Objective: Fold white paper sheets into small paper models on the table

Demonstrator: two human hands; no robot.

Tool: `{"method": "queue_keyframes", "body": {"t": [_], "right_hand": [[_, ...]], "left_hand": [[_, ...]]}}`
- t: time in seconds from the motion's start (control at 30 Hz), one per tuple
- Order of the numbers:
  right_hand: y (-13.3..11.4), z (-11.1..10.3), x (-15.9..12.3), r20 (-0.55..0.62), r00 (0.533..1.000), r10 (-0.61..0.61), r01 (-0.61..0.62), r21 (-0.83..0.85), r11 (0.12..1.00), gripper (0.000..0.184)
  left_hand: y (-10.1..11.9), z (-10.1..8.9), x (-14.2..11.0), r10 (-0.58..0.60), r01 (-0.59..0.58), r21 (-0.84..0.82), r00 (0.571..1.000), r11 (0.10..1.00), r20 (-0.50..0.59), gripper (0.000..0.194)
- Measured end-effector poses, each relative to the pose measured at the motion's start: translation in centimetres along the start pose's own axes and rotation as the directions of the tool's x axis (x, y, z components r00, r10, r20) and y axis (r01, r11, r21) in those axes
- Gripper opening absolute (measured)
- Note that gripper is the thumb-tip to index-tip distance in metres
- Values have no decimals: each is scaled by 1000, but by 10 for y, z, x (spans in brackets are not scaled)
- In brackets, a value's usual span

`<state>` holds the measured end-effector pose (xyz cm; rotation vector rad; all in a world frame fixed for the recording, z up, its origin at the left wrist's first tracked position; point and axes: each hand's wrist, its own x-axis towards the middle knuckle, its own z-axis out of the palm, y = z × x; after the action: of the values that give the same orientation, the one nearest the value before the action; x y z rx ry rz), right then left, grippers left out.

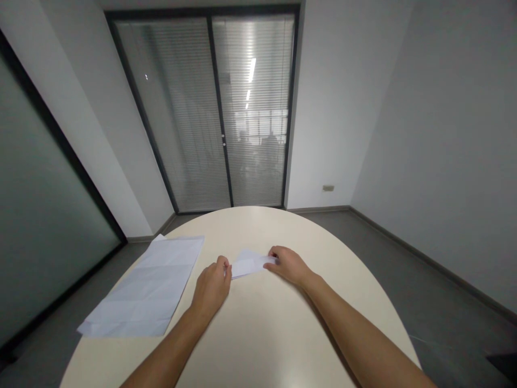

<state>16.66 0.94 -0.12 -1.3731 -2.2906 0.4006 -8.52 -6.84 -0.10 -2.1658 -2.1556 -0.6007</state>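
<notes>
Between my two hands is a small folded piece of white paper (248, 263), low over the middle of the table. My left hand (212, 283) pinches its left end between thumb and fingers. At the right end, my right hand (287, 264) grips the paper with its thumb below and fingers curled above. A pointed flap of the paper rises at its far side. The fingertips partly cover both ends.
Large creased white paper sheets (151, 285) lie at the left of the round cream table (258, 334), reaching its edge. Beyond the table stand glass doors with blinds (250, 178) in a dark frame. Grey walls (444, 134) rise to the right.
</notes>
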Motion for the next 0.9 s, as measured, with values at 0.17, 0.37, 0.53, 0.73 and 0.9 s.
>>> {"method": "queue_keyframes", "body": {"t": [0.17,0.37,0.53,0.73,0.9], "right_hand": [[-3,-2,0,-11,1000,1,-2,-31,1000,20],[6,-6,3,23,1000,14,-13,-36,999,18],[13,-8,6,16,989,148,-147,-46,988,15],[10,-7,5,-23,986,167,-168,-52,985,13],[13,-3,7,-7,986,168,-168,-32,985,11]], "left_hand": [[0,0,-1,22,-19,-54,999,998,44,28],[-6,5,0,89,-88,-22,994,996,61,31],[-6,6,1,102,-101,-21,993,995,61,30],[0,-3,1,72,-74,19,994,997,87,18],[7,-10,-1,72,-88,151,991,985,109,17]]}}
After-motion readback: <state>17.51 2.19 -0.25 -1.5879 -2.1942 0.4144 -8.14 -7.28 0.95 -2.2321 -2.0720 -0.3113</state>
